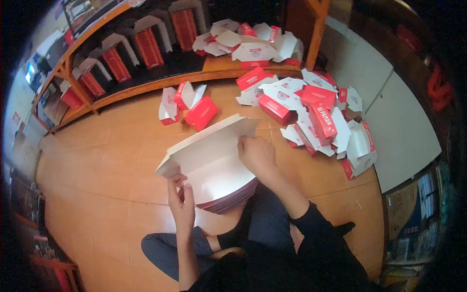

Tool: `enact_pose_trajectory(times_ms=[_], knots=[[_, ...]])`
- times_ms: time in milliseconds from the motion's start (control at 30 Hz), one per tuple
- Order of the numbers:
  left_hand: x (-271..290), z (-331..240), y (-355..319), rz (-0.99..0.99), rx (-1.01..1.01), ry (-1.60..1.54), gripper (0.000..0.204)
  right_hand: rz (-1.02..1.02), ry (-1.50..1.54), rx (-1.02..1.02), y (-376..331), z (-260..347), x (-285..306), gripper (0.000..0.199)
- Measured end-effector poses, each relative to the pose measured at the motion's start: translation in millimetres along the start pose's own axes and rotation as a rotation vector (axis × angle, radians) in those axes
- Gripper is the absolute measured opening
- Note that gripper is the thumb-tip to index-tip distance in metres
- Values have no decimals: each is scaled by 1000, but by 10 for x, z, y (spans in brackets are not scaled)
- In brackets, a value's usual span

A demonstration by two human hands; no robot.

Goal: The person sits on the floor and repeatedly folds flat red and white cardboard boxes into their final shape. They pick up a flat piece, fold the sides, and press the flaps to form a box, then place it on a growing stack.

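A part-folded cardboard food box (214, 163), its white inside facing me, lies on top of a stack of flat box blanks (228, 200) near my crossed legs. Its far panel stands up, and the flaps at both ends bend inward. My left hand (181, 199) pinches the left end flap between thumb and fingers. At the other end, my right hand (258, 155) closes its fingers on the right flap, the back of the hand hiding part of the grip.
Folded red and white boxes (316, 112) lie heaped on the tiled floor to the right, a few more (200, 113) beyond the stack. Others (255, 48) fill the shelf end beside rows of nested red cartons (148, 46). A white panel (404, 131) leans at the right.
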State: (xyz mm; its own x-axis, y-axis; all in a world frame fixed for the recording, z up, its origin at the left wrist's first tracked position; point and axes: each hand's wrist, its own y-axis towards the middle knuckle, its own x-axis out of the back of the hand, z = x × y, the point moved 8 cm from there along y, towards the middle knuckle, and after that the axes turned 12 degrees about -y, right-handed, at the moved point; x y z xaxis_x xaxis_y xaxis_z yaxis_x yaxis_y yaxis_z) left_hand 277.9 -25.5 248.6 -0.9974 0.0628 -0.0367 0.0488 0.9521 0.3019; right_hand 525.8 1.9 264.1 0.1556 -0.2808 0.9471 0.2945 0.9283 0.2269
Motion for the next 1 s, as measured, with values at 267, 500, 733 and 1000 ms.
enact_pose_trajectory(times_ms=[267,500,733,1000], knots=[[-25,10,-53,-14,-7,-5,14,324,982,-136,59,-1207,-351,35],[13,24,-24,-68,-56,37,12,-189,1107,-1001,-529,-4092,-783,57],[29,100,-39,-92,-4,17,13,-332,1799,-933,-524,-4126,-1416,52],[33,-107,46,-61,-127,149,26,186,2422,-49,-476,-1428,4,39]])
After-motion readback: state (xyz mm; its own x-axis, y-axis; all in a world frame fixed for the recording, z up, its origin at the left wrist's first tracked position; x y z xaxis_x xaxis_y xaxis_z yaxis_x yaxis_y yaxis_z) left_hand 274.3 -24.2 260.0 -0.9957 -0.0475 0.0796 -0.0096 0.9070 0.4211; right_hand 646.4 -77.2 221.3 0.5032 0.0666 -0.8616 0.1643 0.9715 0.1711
